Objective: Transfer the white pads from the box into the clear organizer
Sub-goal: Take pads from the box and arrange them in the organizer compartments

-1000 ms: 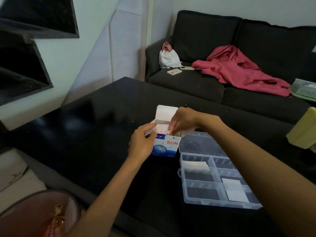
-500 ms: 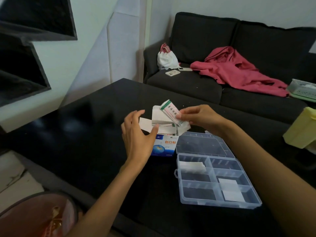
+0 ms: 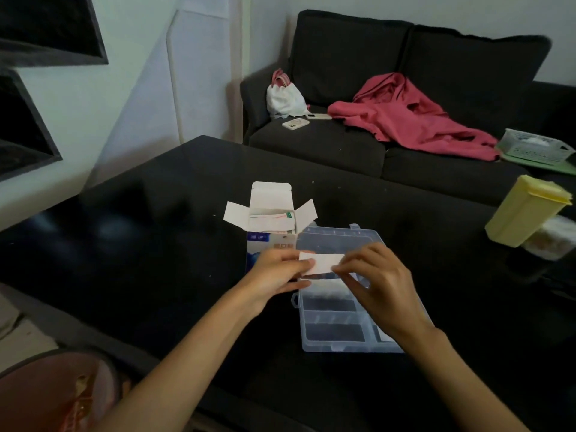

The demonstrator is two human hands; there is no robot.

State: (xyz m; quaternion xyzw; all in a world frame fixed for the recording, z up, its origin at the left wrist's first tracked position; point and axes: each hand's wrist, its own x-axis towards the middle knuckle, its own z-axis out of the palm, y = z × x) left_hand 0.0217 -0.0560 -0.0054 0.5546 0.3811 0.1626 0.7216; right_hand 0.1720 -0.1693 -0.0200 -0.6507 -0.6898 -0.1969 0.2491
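Two hands share one white pad (image 3: 321,262) right now: your left hand (image 3: 278,273) pinches its left end between thumb and fingers, and your right hand (image 3: 379,283) pinches its right end the same way. Both grips are clamped on the pad, which hangs in the air with nothing under it but the clear organizer (image 3: 338,319).

What matters for the next move is how the pad lies. Its long axis runs left to right, roughly level, from one grip to the other. It sits just above the far row of compartments, close to the hinge where the open lid (image 3: 336,240) lies back flat on the worktop (image 3: 156,244). The compartments below run the same way, so the pad looks already lined up; I judge that a short lowering toward you would seat it without any turn.

Your right hand covers the organizer's right-hand compartments, so you cannot see from here which of them are filled. Your left hand is over the organizer's left edge and is the nearer one to the box (image 3: 270,224).

That box stands upright just beyond the organizer's far left corner, flaps spread open, with more wrapped pads showing inside. I would expect the left hand to go back there once the pad is released.
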